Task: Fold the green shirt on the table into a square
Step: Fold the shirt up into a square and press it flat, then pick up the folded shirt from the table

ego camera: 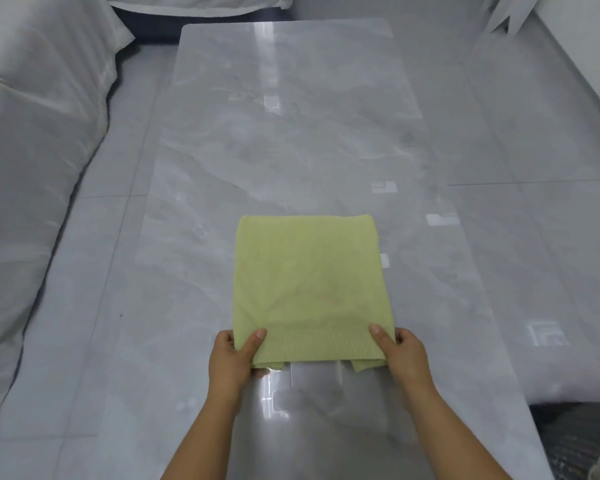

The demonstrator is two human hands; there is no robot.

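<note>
The green shirt (309,282) lies folded into a near-square on the glossy grey table (291,133), its ribbed hem toward me. My left hand (234,355) pinches the near left corner of the hem, thumb on top and fingers underneath. My right hand (400,348) pinches the near right corner the same way. Two small flaps of an under layer stick out below the hem at both near corners.
A sofa under a white cover (39,161) runs along the left side of the table. The tiled floor (534,133) lies to the right. A dark patterned object (582,441) sits at the bottom right corner.
</note>
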